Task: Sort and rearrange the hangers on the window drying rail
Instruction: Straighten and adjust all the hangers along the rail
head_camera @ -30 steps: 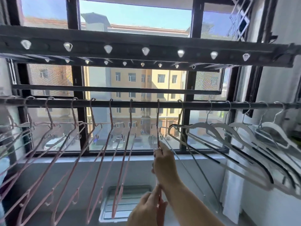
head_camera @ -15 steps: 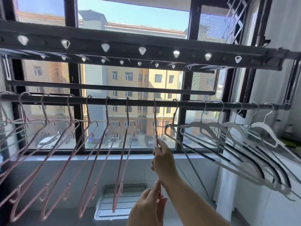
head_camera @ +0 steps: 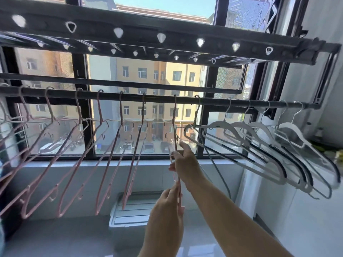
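Hangers fill the long dark rail (head_camera: 159, 98) that runs across the window (head_camera: 148, 112). Pink hangers (head_camera: 104, 156) hang in a row on the left part of the rail, and white hangers (head_camera: 246, 145) with dark strips hang close together on the right part. A thin grey hanger (head_camera: 217, 164) hangs between the two groups.

One pink hanger (head_camera: 175, 130) hangs near the middle of the rail, just beside the grey one, and both hands are on it. The right hand (head_camera: 182, 160) is higher up — its fingers are closed around the thin pink wire below the hook. The left hand (head_camera: 168, 206) is lower down and pinches the bottom part of the same hanger between thumb and fingers. The hook of this hanger sits over the rail.

Above the rail is a wide dark bar (head_camera: 167, 39) with a line of small white drop-shaped holes. A thinner dark bar (head_camera: 118, 84) runs just behind the rail.

Below the window is a pale sill (head_camera: 92, 163), and under it a grey counter (head_camera: 74, 236). A white tray (head_camera: 130, 210) sits on the counter, near the left hand and under the pink hangers. A white wall (head_camera: 315, 210) stands on the right. Outside the glass are yellow buildings (head_camera: 178, 75) and parked cars — far below.
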Tool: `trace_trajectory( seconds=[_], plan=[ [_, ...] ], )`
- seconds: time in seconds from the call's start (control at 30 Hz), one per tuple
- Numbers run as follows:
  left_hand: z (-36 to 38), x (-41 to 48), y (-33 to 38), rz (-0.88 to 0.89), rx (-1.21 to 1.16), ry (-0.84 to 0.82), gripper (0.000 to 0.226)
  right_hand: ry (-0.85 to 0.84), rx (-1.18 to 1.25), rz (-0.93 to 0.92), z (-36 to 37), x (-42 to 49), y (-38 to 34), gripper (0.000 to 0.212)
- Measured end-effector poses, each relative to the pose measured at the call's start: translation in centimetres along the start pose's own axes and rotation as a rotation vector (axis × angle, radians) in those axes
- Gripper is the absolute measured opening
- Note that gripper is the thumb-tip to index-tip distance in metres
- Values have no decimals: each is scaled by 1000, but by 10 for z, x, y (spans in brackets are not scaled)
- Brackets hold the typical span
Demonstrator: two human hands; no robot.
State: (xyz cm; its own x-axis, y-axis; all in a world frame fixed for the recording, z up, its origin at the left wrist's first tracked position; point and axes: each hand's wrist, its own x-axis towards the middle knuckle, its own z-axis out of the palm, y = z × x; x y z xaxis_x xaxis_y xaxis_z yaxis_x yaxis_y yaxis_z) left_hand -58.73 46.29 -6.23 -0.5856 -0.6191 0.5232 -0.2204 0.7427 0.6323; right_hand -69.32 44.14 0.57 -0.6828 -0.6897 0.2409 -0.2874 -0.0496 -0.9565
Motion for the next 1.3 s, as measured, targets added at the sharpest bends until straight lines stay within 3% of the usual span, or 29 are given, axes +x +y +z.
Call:
trace_trajectory(
  seconds=[0.13, 0.3, 0.37, 0.53, 0.67, 1.07, 1.3],
  plan=[
    [-15, -9, 4, 31, 24, 19, 60, 103, -328, -174, 0, -14, -3, 49],
    [-53, -10, -10, 69, 115, 376, 50, 97, -387, -426, 17, -31, -20, 44],
    [-65, -6, -16, 37, 123, 414, 52, 30, -374, -387, 28, -32, -26, 44],
    [-66, 0, -22, -90, 74, 288, 56, -153, -319, -127, 52, -27, -24, 50],
    [-62, 0, -32, -85, 18, 274, 54, -197, -164, 14, 65, -26, -20, 47],
    [-47, 6, -32, -8, -54, 222, 44, -101, 82, 42, 71, -11, -10, 39],
    [-35, 13, -40, 51, -14, 192, 53, -84, 169, 45, 64, -10, -5, 39]
  ],
)
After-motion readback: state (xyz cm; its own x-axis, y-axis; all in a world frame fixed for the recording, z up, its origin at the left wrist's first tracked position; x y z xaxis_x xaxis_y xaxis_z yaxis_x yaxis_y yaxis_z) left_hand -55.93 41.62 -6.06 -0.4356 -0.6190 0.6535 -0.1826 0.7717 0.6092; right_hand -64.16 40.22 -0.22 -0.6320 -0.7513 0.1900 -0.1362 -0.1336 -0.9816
